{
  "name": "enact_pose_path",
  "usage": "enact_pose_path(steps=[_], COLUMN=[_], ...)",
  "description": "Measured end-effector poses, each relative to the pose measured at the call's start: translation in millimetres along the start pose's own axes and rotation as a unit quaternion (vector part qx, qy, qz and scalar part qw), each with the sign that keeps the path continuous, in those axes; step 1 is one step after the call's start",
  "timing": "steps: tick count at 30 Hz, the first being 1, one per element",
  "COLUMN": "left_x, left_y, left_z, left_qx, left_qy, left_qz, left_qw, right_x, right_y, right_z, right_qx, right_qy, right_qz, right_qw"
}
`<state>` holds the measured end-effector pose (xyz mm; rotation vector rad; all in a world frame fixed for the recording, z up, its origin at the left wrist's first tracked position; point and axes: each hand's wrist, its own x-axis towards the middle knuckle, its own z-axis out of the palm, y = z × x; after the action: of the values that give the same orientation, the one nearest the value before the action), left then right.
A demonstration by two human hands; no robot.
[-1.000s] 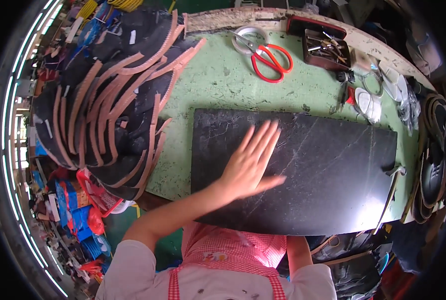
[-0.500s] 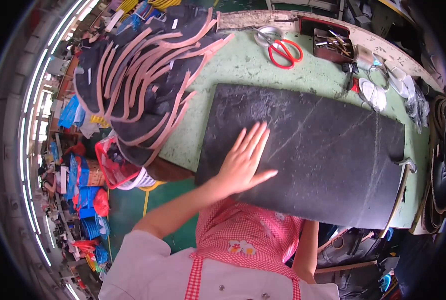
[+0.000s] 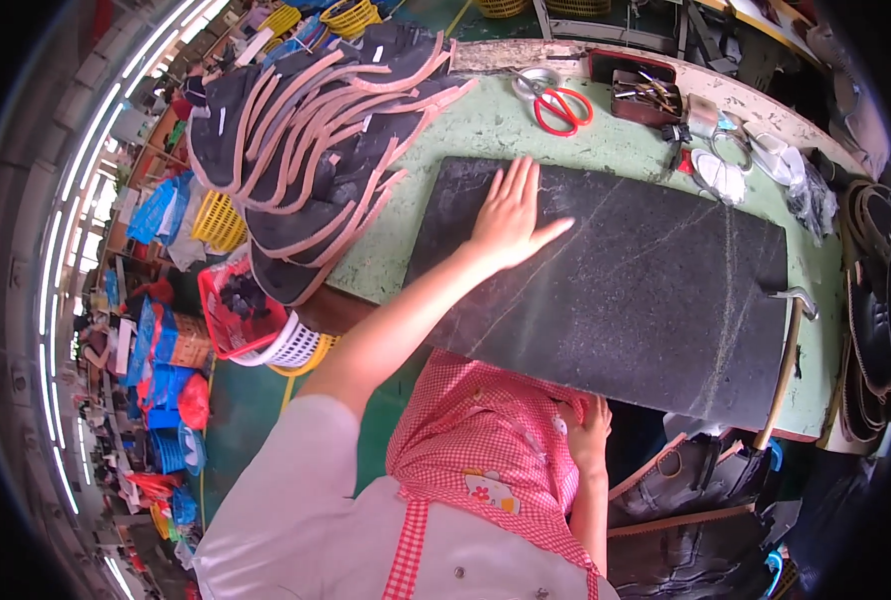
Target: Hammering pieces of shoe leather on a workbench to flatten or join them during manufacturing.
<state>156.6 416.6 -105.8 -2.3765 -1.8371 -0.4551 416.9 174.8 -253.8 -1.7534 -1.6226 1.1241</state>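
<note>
Centrally, the left hand (image 3: 507, 225) lies flat on the upper left part of a dark board (image 3: 636, 270), its grip spread rather than closed, the fingers straight and the thumb held out to the side. The right hand (image 3: 591, 432) is at the side of a red-checked apron (image 3: 486, 430), just below the board's near edge; its fingers appear bent, and whether this grip holds anything cannot be told. The board rests on a green bench (image 3: 466, 130). Along its right edge lies a hammer (image 3: 789, 362), head away from the person. Beyond the far edge are red-handled scissors (image 3: 549, 96) overlapping a pale roll (image 3: 538, 73), an uncovered box (image 3: 641, 112) of small tools, and white shoe-shaped pieces (image 3: 721, 180) near a clear plastic bag (image 3: 814, 208). To the left, dark pieces with pinkish-brown strips (image 3: 311, 150) form a broad heap. Below this heap stand 2 baskets: a red basket (image 3: 213, 312) and, partly beneath it, a white basket (image 3: 291, 345).
</note>
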Motion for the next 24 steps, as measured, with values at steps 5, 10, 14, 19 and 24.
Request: enact_pose_path(steps=[5, 10, 14, 19, 24], left_x=[-49.1, -31.6, -1.9, -110.5, -191.8], left_y=[8.2, -12.0, -19.3, -12.0, -32.1], left_z=[-4.7, -4.3, 14.2, -37.3, -83.4], left_qx=[-0.051, -0.044, -0.061, -0.130, -0.131], left_qy=[-0.024, -0.021, 0.027, -0.040, -0.116], left_qz=[0.041, 0.088, 0.048, 0.129, 0.104], left_qw=[0.998, 0.995, 0.997, 0.982, 0.979], right_x=[-8.7, 8.0, 37.0, 126.6, 202.5], right_y=[-105.2, -178.6, -223.6, -221.6, -240.3], right_z=[-94.8, -128.4, -111.9, -76.3, 21.9], right_qx=[0.087, 0.121, 0.139, 0.078, -0.315], right_qy=[-0.224, -0.174, -0.065, 0.099, 0.131], right_qz=[-0.085, -0.127, -0.175, -0.198, -0.342], right_qw=[0.967, 0.969, 0.973, 0.972, 0.876])
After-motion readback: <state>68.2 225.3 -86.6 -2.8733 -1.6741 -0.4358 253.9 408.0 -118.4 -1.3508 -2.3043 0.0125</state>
